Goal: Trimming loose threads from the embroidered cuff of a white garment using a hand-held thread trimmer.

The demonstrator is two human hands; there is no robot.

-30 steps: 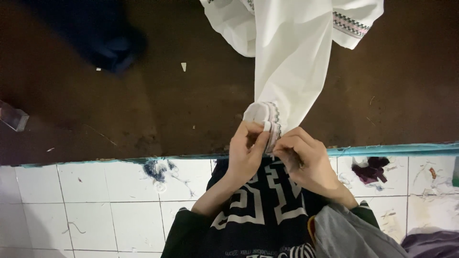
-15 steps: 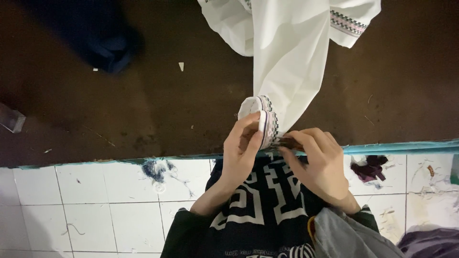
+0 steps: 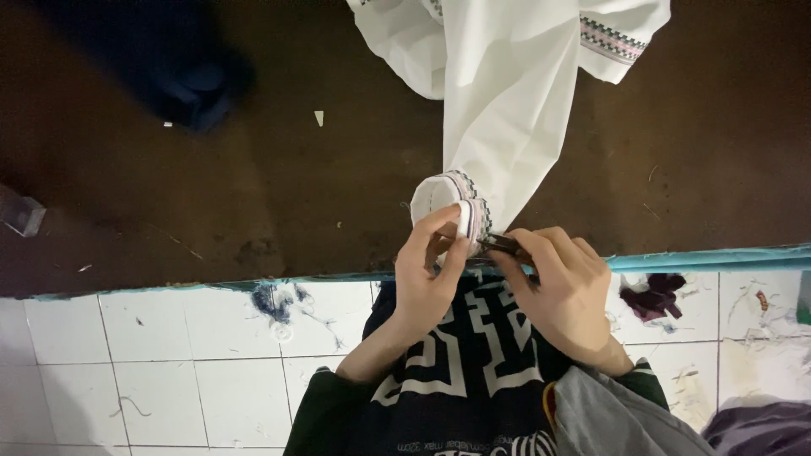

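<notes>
We trim at the cuff of a white sleeve, work under way at the counter's near edge.

Our left hand [image 3: 431, 270] pinches the patterned cuff [image 3: 460, 211] of the white garment [image 3: 507, 110], fingers closed on it; our right hand [image 3: 562, 291] is closed around a small dark cutting tool [image 3: 500, 244] whose tip meets the cuff band. The cuff is turned up, the rest not yet worked, we judge. The dark counter [image 3: 253, 186] lies open to the left; the teal edge [image 3: 701, 258] runs just under our hands.
</notes>
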